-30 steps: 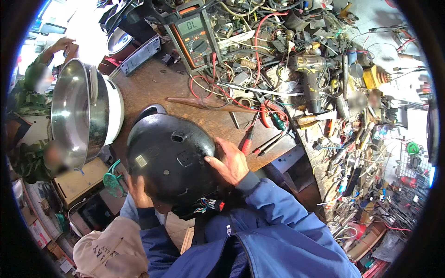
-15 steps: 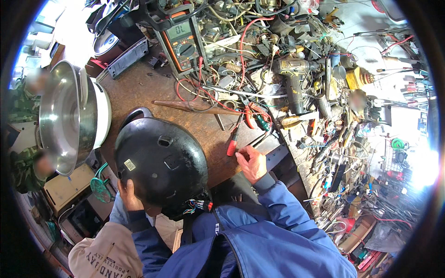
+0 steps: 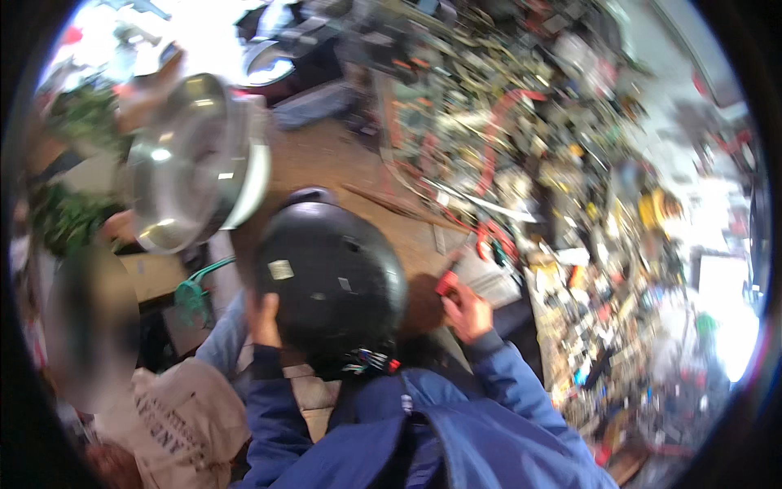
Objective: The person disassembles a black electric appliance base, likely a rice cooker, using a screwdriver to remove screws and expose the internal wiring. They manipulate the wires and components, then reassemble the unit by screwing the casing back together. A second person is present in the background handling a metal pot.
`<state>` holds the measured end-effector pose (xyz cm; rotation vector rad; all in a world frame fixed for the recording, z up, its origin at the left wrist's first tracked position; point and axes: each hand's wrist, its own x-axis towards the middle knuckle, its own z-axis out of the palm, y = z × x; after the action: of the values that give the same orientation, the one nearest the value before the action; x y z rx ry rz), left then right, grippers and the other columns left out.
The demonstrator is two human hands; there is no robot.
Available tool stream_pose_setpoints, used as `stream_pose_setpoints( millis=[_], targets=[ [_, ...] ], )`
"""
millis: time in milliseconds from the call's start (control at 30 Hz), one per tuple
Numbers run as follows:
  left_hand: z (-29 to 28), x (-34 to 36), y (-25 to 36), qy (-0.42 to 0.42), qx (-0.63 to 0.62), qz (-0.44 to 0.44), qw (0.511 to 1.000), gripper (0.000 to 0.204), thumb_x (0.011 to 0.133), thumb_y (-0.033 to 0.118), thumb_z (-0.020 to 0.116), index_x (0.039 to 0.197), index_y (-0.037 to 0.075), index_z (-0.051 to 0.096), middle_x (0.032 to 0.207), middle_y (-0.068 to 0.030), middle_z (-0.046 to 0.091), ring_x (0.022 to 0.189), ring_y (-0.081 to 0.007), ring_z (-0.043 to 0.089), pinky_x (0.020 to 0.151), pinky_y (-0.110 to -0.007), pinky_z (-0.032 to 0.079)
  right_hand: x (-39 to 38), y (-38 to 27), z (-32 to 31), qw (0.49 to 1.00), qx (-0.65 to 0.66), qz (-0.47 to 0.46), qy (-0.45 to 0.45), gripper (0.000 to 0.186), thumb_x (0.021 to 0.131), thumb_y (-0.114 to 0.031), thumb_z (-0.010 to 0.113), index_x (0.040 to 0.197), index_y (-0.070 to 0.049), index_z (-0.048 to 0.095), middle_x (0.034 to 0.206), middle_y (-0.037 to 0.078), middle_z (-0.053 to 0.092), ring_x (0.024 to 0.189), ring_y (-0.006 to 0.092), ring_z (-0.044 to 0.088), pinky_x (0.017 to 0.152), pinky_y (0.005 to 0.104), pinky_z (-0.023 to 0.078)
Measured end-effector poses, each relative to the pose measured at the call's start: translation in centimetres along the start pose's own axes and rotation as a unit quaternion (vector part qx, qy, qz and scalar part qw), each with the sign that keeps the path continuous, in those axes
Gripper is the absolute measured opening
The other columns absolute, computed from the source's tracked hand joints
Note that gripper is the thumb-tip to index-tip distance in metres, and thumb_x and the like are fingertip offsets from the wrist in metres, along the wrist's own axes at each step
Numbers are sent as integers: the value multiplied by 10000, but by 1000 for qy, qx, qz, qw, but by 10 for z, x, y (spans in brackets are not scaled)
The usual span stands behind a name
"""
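Observation:
A glossy black rounded appliance housing (image 3: 330, 265) rests against my lap at the table's front edge, with a dark handle at its far end and coloured wires (image 3: 371, 359) at its near underside. My left hand (image 3: 265, 319) presses against its left side, fingers upright along the wall and the rest hidden beneath. To the right of the housing, my right hand (image 3: 468, 315) has its fingers pinched at the near end of a red-handled tool (image 3: 446, 283). Blur hides the tool's exact kind and how firm the hold is.
A wide metal basin (image 3: 183, 163) stands on its side at the left, by a person in a beige top (image 3: 175, 416). A thin wooden stick (image 3: 399, 204) crosses the brown tabletop (image 3: 326, 155). Heaped cables, tools and parts (image 3: 521, 138) cover the far and right sides.
My right hand has moved left onto the red-handled tool, its fingers closing there. My left hand stays on the black housing. The whole view has swung, shifting the scene right and blurring it.

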<state>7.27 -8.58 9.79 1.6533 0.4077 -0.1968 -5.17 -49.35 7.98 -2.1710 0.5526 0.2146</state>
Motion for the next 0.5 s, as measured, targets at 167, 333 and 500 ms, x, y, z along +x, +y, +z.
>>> stream_pose_setpoints(
  millis=[167,333,500],
  targets=[
    [-33,10,-64,98,64,5,993,890,864,324,822,1554,-27,384,1511,-212,504,1412,-317,466,1184,-416,361,24,33,26,995,-37,-88,-30,470,881,-216,721,1319,-77,620,1075,206,733,980,406,717,848,478,575],
    [-18,22,-35,67,94,11,993,876,843,421,829,1520,11,452,1472,-225,553,1395,-336,501,1172,-419,382,32,32,22,985,-107,-122,-50,477,818,-167,751,1266,-67,621,939,139,746,879,392,717,815,494,564],
    [-20,12,-33,89,122,13,989,892,823,509,814,1510,50,476,1421,-234,603,1353,-349,558,1131,-432,428,55,43,27,984,-86,-141,-65,477,745,-197,804,1162,-52,623,857,120,751,796,339,732,785,462,572]
  ],
)
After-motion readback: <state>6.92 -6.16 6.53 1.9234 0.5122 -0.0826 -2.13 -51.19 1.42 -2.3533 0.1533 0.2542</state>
